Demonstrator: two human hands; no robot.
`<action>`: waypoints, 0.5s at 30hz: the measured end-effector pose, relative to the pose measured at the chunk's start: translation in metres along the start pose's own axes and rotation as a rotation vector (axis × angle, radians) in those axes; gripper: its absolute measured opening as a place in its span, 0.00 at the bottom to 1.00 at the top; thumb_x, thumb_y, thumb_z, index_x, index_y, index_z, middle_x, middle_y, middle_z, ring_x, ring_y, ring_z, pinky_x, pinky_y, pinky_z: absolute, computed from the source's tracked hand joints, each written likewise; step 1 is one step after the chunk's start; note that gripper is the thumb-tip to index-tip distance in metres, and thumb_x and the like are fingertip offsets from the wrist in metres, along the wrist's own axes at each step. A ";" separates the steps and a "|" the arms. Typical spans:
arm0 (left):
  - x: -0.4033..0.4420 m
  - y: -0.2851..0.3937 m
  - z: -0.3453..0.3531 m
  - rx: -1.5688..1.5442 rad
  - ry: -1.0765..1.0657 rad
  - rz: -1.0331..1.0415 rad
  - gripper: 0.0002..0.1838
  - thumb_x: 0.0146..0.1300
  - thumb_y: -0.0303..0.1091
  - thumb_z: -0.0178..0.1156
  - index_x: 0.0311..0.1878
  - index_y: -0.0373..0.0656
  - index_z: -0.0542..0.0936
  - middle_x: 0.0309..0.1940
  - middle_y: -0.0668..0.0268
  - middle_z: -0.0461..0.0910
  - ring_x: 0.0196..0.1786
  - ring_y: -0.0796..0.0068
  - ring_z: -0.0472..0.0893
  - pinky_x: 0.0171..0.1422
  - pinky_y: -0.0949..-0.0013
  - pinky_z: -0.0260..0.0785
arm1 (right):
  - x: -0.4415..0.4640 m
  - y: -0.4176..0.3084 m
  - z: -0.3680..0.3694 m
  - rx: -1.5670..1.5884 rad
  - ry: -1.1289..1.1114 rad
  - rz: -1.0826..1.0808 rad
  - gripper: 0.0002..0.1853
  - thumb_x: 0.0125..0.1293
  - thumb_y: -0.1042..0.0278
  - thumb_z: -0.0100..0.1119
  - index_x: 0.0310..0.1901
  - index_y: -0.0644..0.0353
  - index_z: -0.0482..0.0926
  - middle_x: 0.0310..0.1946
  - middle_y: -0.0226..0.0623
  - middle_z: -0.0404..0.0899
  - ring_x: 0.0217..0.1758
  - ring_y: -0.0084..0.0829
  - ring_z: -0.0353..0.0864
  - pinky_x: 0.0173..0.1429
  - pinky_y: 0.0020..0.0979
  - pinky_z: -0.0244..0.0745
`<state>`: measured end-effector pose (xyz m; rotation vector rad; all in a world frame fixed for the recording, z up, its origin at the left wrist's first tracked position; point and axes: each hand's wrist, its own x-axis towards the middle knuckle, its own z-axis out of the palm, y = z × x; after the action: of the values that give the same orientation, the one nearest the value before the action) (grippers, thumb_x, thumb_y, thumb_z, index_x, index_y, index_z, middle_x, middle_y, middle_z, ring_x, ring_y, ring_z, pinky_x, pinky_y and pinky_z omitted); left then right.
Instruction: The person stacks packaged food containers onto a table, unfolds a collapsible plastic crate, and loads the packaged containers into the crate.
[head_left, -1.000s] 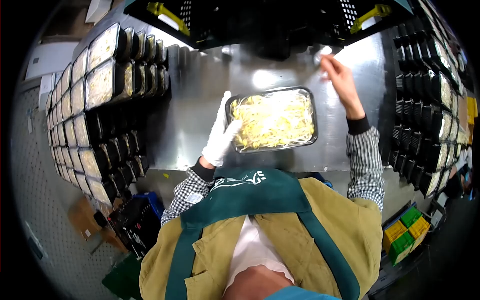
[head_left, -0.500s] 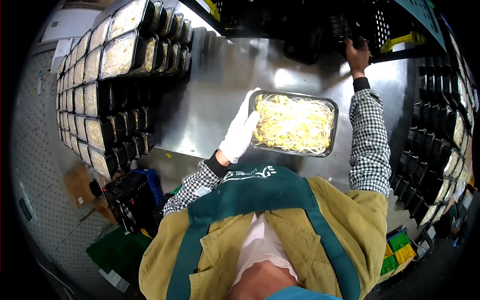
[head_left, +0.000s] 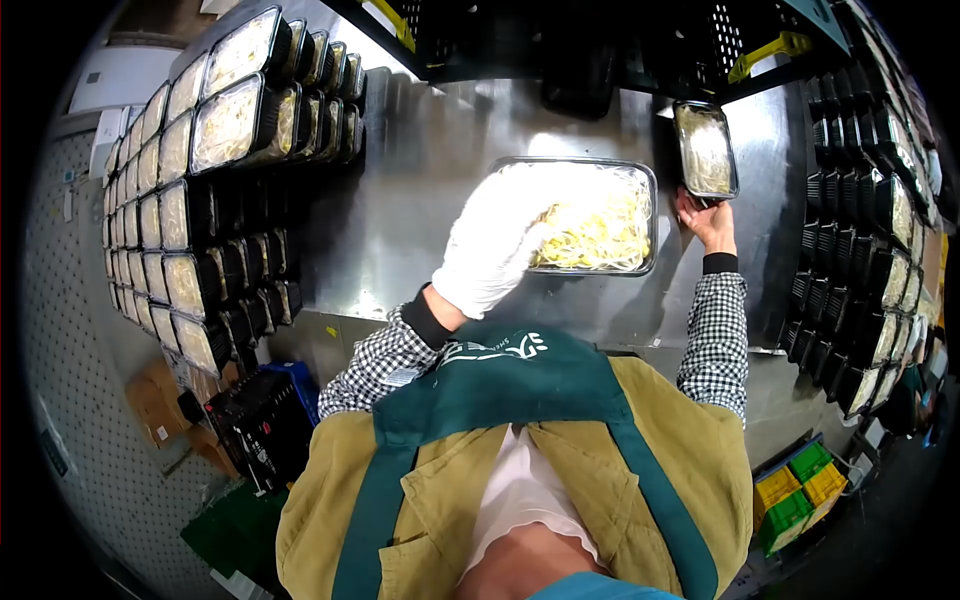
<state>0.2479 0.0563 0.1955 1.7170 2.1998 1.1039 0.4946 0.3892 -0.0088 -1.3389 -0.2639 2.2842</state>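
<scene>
A black plastic tray of bean sprouts (head_left: 600, 225) lies on the metal table in front of me, yellow heads and white stems showing. Over its left part reaches my left hand (head_left: 495, 240) in a white glove, touching or just above the sprouts. Glare washes out its fingers, so their grip is unclear. At the right, a second, smaller-looking tray of sprouts (head_left: 706, 150) is tilted up, its top shiny. My bare right hand (head_left: 710, 222) grips this tray at its near end, with the fingers partly hidden beneath it.
Stacked sprout trays (head_left: 225, 125) rise at the left, and more stacks (head_left: 860, 240) stand at the right. Black crates with yellow handles (head_left: 770, 55) edge the back of the metal table (head_left: 400, 200). Green and yellow crates (head_left: 800, 490) sit low at the right.
My right hand has come back from the dark crate at the rear, now with a sprout tray in it. My left hand has moved from the near tray's left edge onto its sprouts.
</scene>
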 end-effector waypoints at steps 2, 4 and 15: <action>0.009 0.011 0.002 0.075 -0.030 0.032 0.20 0.53 0.32 0.64 0.52 0.44 0.79 0.57 0.59 0.74 0.60 0.54 0.71 0.65 0.57 0.62 | 0.000 0.004 -0.002 -0.120 0.092 -0.048 0.24 0.71 0.52 0.38 0.59 0.64 0.66 0.53 0.50 0.74 0.54 0.48 0.76 0.56 0.47 0.73; 0.013 0.016 0.006 0.110 -0.025 0.031 0.18 0.51 0.34 0.66 0.47 0.44 0.81 0.53 0.61 0.76 0.57 0.58 0.73 0.61 0.59 0.65 | 0.003 0.007 -0.009 -0.306 0.174 -0.171 0.24 0.71 0.51 0.38 0.57 0.63 0.67 0.50 0.47 0.75 0.50 0.43 0.77 0.50 0.42 0.77; 0.000 0.021 0.005 -0.217 -0.038 0.102 0.06 0.51 0.27 0.66 0.34 0.44 0.83 0.49 0.62 0.79 0.53 0.59 0.76 0.60 0.60 0.66 | -0.009 0.027 0.004 -0.444 0.497 -0.612 0.28 0.63 0.46 0.59 0.54 0.60 0.68 0.43 0.38 0.74 0.36 0.29 0.75 0.33 0.30 0.76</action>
<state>0.2668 0.0604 0.2050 1.7560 1.9093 1.2695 0.4866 0.3619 -0.0099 -1.6920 -0.9016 1.3837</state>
